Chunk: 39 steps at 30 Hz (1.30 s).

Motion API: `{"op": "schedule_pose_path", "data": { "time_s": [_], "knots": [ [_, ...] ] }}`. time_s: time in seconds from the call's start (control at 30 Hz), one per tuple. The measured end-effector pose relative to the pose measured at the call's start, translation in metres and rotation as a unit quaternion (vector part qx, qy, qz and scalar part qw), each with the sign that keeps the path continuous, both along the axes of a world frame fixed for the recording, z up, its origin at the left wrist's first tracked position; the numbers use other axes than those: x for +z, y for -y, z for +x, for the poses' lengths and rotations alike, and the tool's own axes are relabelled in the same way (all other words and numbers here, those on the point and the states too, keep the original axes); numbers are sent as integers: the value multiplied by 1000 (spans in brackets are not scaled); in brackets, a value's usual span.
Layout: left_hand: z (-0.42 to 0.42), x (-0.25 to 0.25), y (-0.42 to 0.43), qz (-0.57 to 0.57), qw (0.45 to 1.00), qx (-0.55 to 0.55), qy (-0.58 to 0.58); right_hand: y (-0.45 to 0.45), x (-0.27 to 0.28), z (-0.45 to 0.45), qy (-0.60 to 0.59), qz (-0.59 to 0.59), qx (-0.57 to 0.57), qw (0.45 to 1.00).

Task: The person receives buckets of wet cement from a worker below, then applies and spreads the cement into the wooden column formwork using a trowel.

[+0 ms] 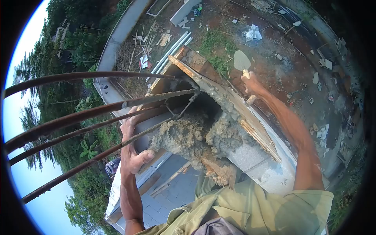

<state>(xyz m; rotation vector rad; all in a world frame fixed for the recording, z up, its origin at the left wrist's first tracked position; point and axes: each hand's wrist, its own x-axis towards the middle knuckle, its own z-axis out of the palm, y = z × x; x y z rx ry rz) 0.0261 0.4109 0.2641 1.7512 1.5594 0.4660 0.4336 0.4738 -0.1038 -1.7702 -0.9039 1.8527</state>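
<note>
While right hand (251,83) clamps one trowel (242,61), left hand's (134,159) fingers spread; four rods (98,109) slant.

Four rusty brown steel bars (94,101) fan across the left and centre, blocking passage there; the rough wooden formwork board (231,103) walls off centre right. Beyond it, open air lies toward upper right.

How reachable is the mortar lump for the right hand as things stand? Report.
Likely yes: the right hand, holding the trowel, is out past the wooden board and would have to come over its edge, but the mortar lies uncovered, with the steel bars mostly toward the left.
</note>
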Motion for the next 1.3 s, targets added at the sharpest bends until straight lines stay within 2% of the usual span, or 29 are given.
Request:
{"op": "schedule_pose_path", "data": {
  "time_s": [0.03, 0.07, 0.17, 0.2, 0.23, 0.3, 0.33, 0.37, 0.43, 0.47, 0.5, 0.57, 0.6, 0.63, 0.7, 0.77, 0.83, 0.9, 0.97, 1.0, 1.03, 1.1, 1.13, 1.2, 1.27, 1.3],
  "knots": [
    [-1, 0, -1, 3, 1000, 0, -1, -2, 2, -1, -11, 2, 110, 994],
    [-2, -2, -1, 9, 1000, -11, -7, -6, 5, 0, -11, 5, 111, 994],
    [-1, -2, -5, 14, 1000, -26, -7, -12, 15, 7, -63, -13, -14, 998],
    [0, -1, -4, 14, 1000, -25, -2, -6, 5, -4, 48, 61, -67, 995],
    [1, -1, -2, 15, 1000, -24, -2, -3, 7, -5, 48, 61, -67, 995],
    [2, 1, -4, 18, 999, -32, -15, -1, 12, -5, -60, -54, 106, 991],
    [2, 3, -6, 18, 999, -36, -14, -2, 19, -5, 4, -21, 120, 993],
    [3, 5, -6, 12, 999, -37, -12, 3, 15, -9, 7, -23, 118, 993],
    [5, 2, -3, 11, 999, -33, -5, 6, 11, -17, 25, 48, -68, 996],
    [5, 0, -3, 15, 999, -30, 8, 8, 14, -15, 62, 78, 28, 995],
    [5, 0, -3, 21, 999, -28, 20, 4, 19, -9, 63, 81, 25, 994],
    [5, 4, -3, 17, 999, -29, 20, -4, 33, 2, 24, 36, 129, 991],
    [7, 3, -2, 11, 999, -23, 23, -3, 39, 3, -20, -4, 29, 999],
    [7, 2, -1, 12, 999, -26, 31, -4, 53, 2, -12, -4, 26, 1000],
    [3, 3, 1, 11, 1000, -8, 18, -3, 77, 0, 29, 26, 177, 983],
    [3, 3, -1, 12, 1000, -18, 23, -3, 75, 0, -6, 6, 154, 988],
    [7, 5, 0, 6, 999, -14, 29, -4, 73, -4, 21, 82, 20, 996],
    [3, 3, 2, 15, 1000, -17, 20, -8, 73, 0, 34, 91, 51, 994],
    [3, 6, -1, 30, 999, -33, 12, -14, 90, 10, 71, 124, 199, 969],
    [5, 7, -1, 32, 999, -34, 11, -10, 97, 11, -2, 79, 85, 993],
    [7, 8, 1, 34, 999, -33, 12, -10, 108, 12, 6, 82, 83, 993],
    [6, 6, 4, 42, 998, -39, 16, -5, 128, 17, 15, 52, 194, 980],
    [4, 6, 1, 48, 998, -47, 10, -2, 133, 17, 24, 54, 182, 982],
    [1, 5, -4, 50, 996, -75, 26, 7, 141, 23, 16, 144, 109, 983],
    [-7, -7, -5, 56, 995, -74, 44, 13, 184, 31, 44, 72, 206, 975],
    [-14, -15, -5, 63, 995, -64, 52, 14, 181, 36, 89, 128, 239, 958]
  ]
}}
